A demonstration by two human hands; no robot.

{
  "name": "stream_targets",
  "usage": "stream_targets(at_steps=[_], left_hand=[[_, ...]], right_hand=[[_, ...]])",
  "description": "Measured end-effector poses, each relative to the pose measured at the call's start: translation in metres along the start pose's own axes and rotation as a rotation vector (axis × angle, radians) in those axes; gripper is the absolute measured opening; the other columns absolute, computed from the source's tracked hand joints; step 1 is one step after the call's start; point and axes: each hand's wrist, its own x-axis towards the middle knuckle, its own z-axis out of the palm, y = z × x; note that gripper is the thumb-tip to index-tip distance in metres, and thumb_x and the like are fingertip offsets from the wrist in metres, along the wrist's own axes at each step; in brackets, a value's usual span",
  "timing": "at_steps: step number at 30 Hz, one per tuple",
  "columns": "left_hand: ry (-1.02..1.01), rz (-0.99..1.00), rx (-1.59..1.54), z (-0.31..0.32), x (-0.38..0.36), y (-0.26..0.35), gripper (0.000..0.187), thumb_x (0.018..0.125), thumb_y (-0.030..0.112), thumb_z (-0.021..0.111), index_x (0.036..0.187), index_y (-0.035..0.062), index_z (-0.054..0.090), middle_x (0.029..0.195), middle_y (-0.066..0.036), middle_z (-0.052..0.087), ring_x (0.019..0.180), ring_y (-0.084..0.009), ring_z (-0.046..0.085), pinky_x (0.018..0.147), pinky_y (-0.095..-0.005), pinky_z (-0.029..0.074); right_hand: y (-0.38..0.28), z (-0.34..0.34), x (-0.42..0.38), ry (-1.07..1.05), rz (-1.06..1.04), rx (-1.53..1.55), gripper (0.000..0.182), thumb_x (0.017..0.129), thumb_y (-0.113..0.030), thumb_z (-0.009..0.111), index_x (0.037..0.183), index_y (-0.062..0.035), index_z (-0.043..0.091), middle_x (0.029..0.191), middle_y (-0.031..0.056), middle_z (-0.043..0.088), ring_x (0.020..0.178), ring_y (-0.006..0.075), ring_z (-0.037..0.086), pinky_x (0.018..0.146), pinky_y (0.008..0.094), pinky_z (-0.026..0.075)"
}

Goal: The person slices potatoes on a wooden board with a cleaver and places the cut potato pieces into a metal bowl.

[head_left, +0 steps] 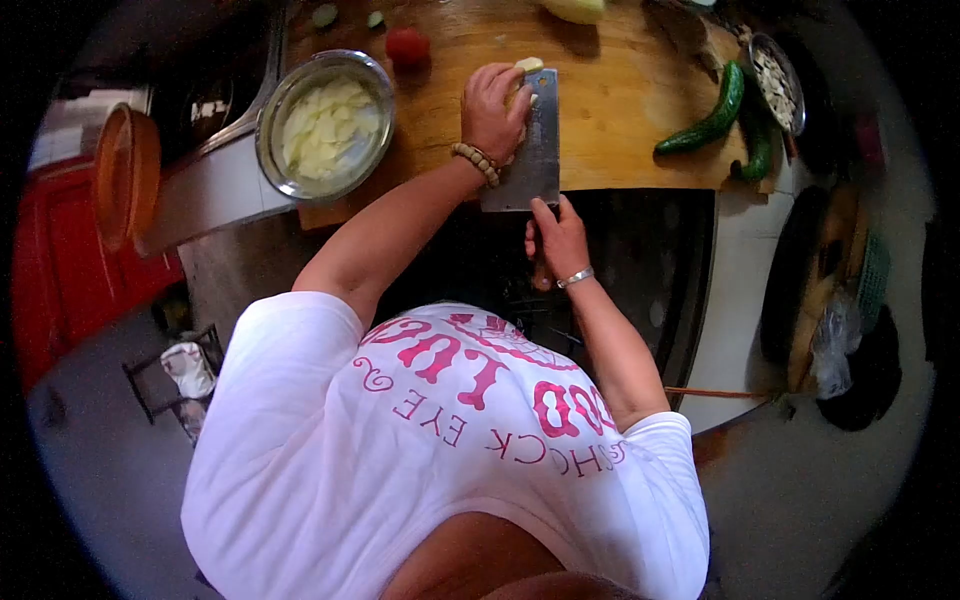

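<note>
Head cam: your right hand (562, 238) gripped cleaver (540, 150), left hand (492, 105) pinned down pale chunk (530, 64), bowl (268, 150) at cleaver's nine o'clock.

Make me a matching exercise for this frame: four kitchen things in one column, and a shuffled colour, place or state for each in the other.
1. Cleaver
2. Tomato
3. Metal bowl
4. Cucumbers

A. Green, toward the right side of the wooden board
B. Filled with pale slices
C. Gripped by the handle in the right hand
D. Red, uncut as far as the view shows

Right pairs: 1-C, 2-D, 3-B, 4-A
</note>
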Motion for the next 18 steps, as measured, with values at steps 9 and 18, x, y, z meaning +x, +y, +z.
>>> stream_targets(at_steps=[9,18], left_hand=[[0.175,-0.123,0.371,-0.157,-0.011,-0.003,0.049,0.084,0.033,0.062,0.123,0.0045,0.054,0.129,-0.018,0.047,0.125,-0.0357,0.037,0.106,-0.048,0.025],[0.038,-0.082,0.665,-0.217,-0.026,-0.073,0.031,0.086,0.032,0.061,0.11,0.0126,0.06,0.124,-0.012,0.053,0.124,-0.032,0.041,0.104,-0.0509,0.027]], right_hand=[[-0.106,0.067,-0.019,-0.401,-0.019,-0.313,0.027,0.092,-0.028,0.059,0.094,-0.001,0.055,0.06,0.0053,0.055,0.045,0.0142,0.053,0.042,0.0299,0.043],[-0.12,0.115,0.004,-0.58,0.131,-0.464,0.029,0.093,-0.03,0.057,0.097,-0.0018,0.053,0.06,0.0058,0.055,0.046,0.0145,0.053,0.043,0.0295,0.045]])
